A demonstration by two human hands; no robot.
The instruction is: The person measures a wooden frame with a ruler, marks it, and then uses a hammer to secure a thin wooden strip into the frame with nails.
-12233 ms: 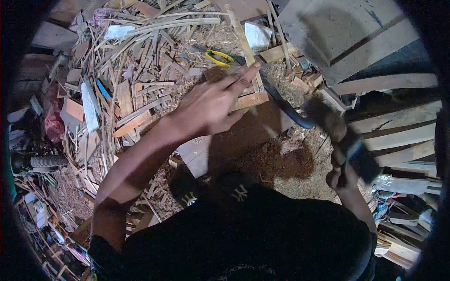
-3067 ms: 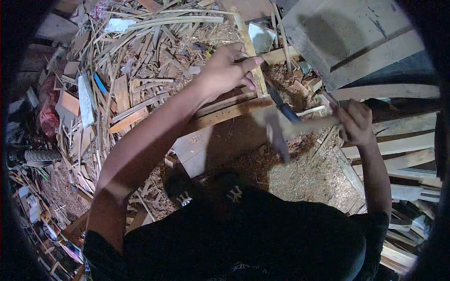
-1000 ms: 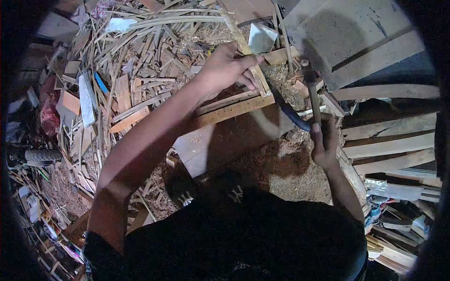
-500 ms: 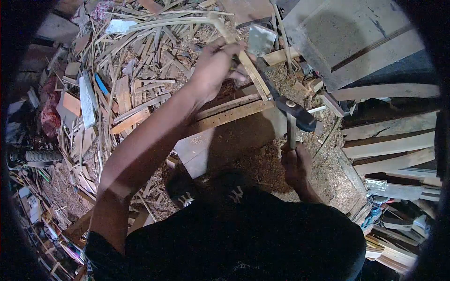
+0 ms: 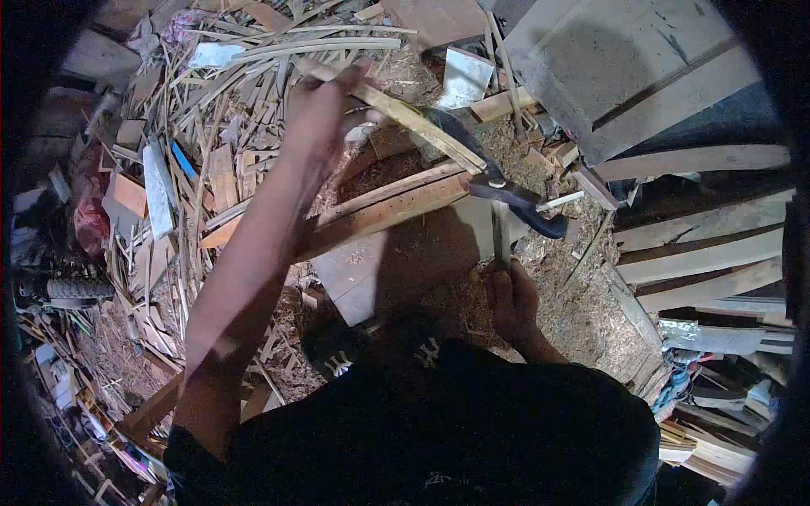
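My left hand is closed around a thin wooden strip, which slants down to the right. The strip's lower end meets the dark head of a hammer-like tool. Closed on the tool's pale handle is my right hand, below the head. A dark curved shape runs behind the strip toward the tool head. Under the strip's low end lies a wooden beam, dotted with small holes along its side and crossing in front of my body.
Wood offcuts and thin strips are heaped at the upper left. Wooden panels lean at the upper right, above several curved boards. Shavings cover the floor, and a flat board lies below the beam.
My left hand has swung left and slightly down, bringing the strip to a flatter slant. My right hand and the tool have shifted a little left, with the head now at the strip's end.
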